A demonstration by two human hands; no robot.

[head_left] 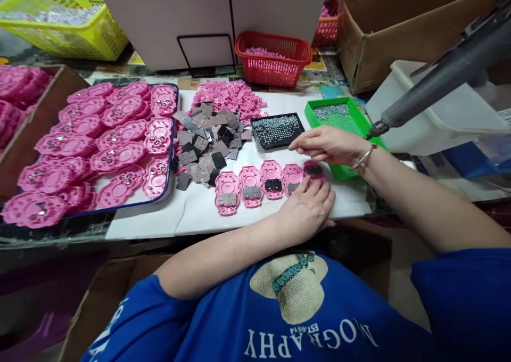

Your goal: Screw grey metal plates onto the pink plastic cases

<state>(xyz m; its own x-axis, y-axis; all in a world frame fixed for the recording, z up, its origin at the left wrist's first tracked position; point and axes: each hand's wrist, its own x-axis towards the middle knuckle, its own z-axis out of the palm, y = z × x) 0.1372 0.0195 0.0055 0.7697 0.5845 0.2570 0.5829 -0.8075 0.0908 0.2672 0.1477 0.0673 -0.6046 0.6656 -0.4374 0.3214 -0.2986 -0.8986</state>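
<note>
My left hand (307, 210) lies palm down at the right end of a row of pink plastic shells. Its fingers are stretched out, touching the last pink shell (315, 169), and partly cover the shell beside it. Grey or black plates sit in the row, such as the black plate (273, 185) in the middle shell. My right hand (333, 145) hovers just right of a black tray (279, 133) of small screws. Its fingertips are pressed together; anything between them is too small to make out.
A pile of loose plates (207, 141) and a heap of small pink parts (231, 98) lie behind the row. A blue-rimmed tray (175, 138) of pink shells stands left. On the right are a green tray (339, 173) and a hanging electric screwdriver (415, 104).
</note>
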